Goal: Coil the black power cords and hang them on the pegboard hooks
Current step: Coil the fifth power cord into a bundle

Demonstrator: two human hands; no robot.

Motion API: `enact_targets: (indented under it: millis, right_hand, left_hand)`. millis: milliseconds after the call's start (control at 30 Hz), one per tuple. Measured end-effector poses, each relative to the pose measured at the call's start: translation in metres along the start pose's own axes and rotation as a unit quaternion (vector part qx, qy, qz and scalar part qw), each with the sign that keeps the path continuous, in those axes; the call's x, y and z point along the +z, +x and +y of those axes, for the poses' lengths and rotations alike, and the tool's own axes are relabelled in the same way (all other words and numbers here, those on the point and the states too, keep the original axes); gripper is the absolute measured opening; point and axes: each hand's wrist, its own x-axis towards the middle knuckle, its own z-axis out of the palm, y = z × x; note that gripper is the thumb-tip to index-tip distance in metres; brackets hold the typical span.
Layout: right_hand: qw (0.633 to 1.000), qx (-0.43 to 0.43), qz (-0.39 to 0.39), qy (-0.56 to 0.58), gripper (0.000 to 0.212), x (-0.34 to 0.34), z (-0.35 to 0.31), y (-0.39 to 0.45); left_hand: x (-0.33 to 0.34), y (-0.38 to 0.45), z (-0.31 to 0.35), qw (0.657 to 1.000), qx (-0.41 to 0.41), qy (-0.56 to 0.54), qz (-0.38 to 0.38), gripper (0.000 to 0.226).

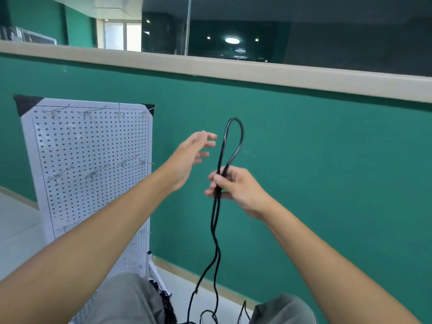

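Right hand at frame centre grips a doubled black power cord, loop standing upward. Left hand hovers beside it, fingers spread, empty. White pegboard stands at left.

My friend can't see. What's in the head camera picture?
The right hand pinches a black power cord into a raised loop, its strands trailing to the floor. The open left hand hovers beside it, near a white pegboard with empty hooks.

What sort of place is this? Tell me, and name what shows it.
Probably a workshop or training room inside a larger building. A white pegboard with metal hooks stands on the floor against a green half-wall topped by interior glazing; the right hand grips a looped black power cord.
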Motion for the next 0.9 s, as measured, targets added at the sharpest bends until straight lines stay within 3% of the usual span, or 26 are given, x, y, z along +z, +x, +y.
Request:
enact_targets:
  millis: [100, 200, 267, 400, 467, 533, 667, 800, 900]
  right_hand:
    - [0.999, -0.028, 0.018, 0.014, 0.01, -0.01, -0.027, 0.013]
    - [0.998, -0.047, 0.036, 0.026, 0.014, -0.021, -0.055, 0.031]
    - [0.998, -0.047, 0.038, 0.035, 0.014, -0.026, -0.067, 0.041]
    - [0.996, -0.034, 0.054, 0.057, 0.014, -0.034, -0.058, 0.048]
    - [0.994, -0.018, 0.074, 0.072, 0.017, -0.04, -0.042, 0.046]
    - [0.994, 0.02, 0.082, 0.074, 0.034, -0.045, -0.019, 0.04]
    - [0.991, 0.101, 0.014, 0.083, 0.058, -0.043, 0.05, 0.016]
    - [0.983, 0.154, -0.072, 0.065, 0.057, -0.032, 0.122, -0.007]
    - [0.986, 0.129, -0.079, 0.064, 0.037, -0.025, 0.147, -0.013]
  left_hand:
    - [0.004, -0.033, -0.031, 0.996, -0.039, -0.032, -0.075, 0.055]
    - [0.019, -0.062, -0.061, 0.989, -0.072, -0.044, -0.124, 0.058]
    - [0.032, -0.075, -0.076, 0.989, -0.065, -0.035, -0.131, 0.045]
    - [0.05, -0.073, -0.082, 0.994, -0.074, -0.039, -0.072, 0.016]
    - [0.056, -0.07, -0.082, 0.992, -0.09, -0.058, -0.073, 0.013]
    - [0.057, -0.065, -0.084, 0.991, -0.099, -0.069, -0.063, 0.013]
    - [0.055, -0.043, -0.086, 0.992, -0.091, -0.075, -0.036, 0.012]
    - [0.053, -0.013, -0.083, 0.994, -0.086, -0.06, -0.022, 0.014]
    - [0.054, 0.005, -0.086, 0.994, -0.089, -0.059, -0.035, 0.015]
